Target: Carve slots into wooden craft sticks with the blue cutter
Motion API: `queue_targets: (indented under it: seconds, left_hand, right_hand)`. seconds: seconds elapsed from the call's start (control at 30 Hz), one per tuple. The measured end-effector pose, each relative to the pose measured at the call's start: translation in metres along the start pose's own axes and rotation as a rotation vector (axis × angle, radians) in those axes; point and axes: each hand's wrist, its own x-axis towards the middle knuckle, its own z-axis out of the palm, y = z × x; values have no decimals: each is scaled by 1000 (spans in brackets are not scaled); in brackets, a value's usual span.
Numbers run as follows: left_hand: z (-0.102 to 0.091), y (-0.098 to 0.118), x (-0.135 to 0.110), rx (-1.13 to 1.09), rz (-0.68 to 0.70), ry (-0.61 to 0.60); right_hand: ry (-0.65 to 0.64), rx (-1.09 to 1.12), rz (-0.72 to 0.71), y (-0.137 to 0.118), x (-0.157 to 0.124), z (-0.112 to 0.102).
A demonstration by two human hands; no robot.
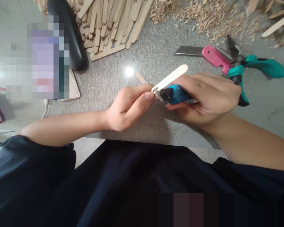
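Note:
My left hand (pixel 129 107) is closed, pinching the near end of a flat wooden stick (pixel 171 78) between thumb and fingers. The stick slants up to the right above the grey table (pixel 113 82). My right hand (pixel 208 97) is wrapped round a blue utility knife (pixel 174 94). The knife's black tip and blade meet the stick's lower end, right beside my left thumb. A short wooden piece (pixel 141 78) lies on the table just behind the hands.
A heap of wooden sticks (pixel 109 22) lies at the back, wood shavings (pixel 203 15) to its right. A pink-handled knife (pixel 203 54) and teal pliers (pixel 253 64) lie at right. A black cylinder (pixel 71 34) and a phone (pixel 73 88) stand at left.

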Motion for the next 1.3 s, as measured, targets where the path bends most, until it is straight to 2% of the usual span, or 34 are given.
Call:
queue_targets:
  seconds: [0.1,0.23,0.4,0.5,0.7,0.97,1.17,1.3]
  left_hand:
    - [-2,-1,0,15,50,-7]
    - [-5,-1,2,49,111,-55]
    - [-6,-1,5,111,227,-109]
    - [-5,-2,4,105,239,-103]
    - [-5,-4,5,126,251,1]
    - [-5,-7,6,173,172,46]
    - [-4,-8,6,227,161,148]
    - [-4,-13,4,265,176,195]
  right_hand:
    - [39,33,-32,-1,1,1]
    - [-43,23,36,-2,-1,0]
    - [0,90,-55,-1,0,0]
    - [28,79,-83,0,2,2]
    - [46,88,-45,3,3,6]
    - [-9,71,14,2,1,4]
    - [66,23,-34,4,2,7]
    - [36,-25,15,2,3,6]
